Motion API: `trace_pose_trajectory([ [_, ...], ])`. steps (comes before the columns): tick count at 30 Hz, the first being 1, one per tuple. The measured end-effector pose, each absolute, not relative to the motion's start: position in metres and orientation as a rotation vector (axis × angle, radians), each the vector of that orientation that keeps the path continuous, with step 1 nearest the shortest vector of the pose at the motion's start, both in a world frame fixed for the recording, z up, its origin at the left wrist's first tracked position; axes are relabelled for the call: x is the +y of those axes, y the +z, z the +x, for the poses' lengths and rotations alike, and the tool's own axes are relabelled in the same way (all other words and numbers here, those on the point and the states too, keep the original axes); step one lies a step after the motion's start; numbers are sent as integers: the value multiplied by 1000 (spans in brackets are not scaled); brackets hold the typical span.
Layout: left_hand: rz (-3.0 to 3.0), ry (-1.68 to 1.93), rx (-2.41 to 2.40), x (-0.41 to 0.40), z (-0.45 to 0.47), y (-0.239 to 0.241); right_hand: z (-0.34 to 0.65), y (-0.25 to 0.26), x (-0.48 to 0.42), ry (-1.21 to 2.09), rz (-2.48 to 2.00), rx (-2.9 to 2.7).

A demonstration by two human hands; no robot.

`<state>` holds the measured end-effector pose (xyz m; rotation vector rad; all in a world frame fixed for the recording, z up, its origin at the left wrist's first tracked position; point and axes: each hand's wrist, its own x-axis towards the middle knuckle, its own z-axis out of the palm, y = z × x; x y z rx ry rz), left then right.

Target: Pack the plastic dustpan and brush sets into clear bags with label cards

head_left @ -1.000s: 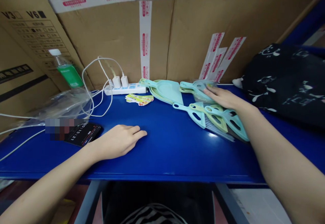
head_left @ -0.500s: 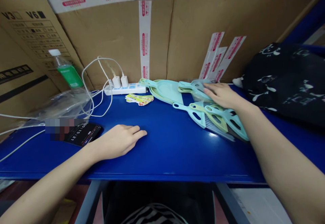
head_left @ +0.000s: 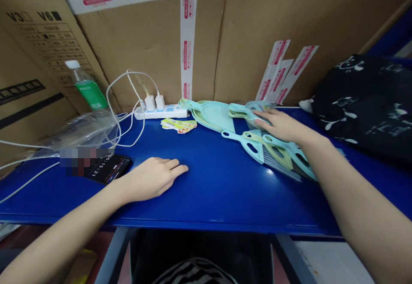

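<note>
My right hand (head_left: pixel 277 123) reaches to the back right, fingers stretched out and apart over a clear plastic bag (head_left: pixel 252 120). Its fingertips touch the bag, beside small brushes with pale blue and green handles (head_left: pixel 240 110). Below my right wrist lie more brushes: a light blue one (head_left: pixel 246 142), a green one (head_left: pixel 280 153) and another blue one (head_left: pixel 298 157), partly hidden by the forearm. Light blue and green dustpans (head_left: pixel 217 112) are stacked to the left. My left hand (head_left: pixel 159 176) rests empty on the blue table (head_left: pixel 209 189), its fingers loosely bent.
A phone (head_left: pixel 111 168) showing a timer lies by my left forearm. Behind it are a plastic wrap (head_left: pixel 86 131), a bottle (head_left: pixel 88 88), white cables and a power strip (head_left: pixel 174 111). Paper labels (head_left: pixel 178 125) lie near the strip. A black patterned bag (head_left: pixel 363 108) sits at right.
The view has shifted slightly. My right hand has moved a little leftward and down over the plastic bag; my left hand stays at rest.
</note>
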<state>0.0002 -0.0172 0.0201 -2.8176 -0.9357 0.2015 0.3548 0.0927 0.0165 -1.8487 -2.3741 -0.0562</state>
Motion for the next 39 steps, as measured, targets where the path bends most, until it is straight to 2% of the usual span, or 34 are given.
trace_pose_trajectory([
  [39, -2813, 208, -970, -18, 0, 20, 353, 13, 95, -64, -1788, -2387],
])
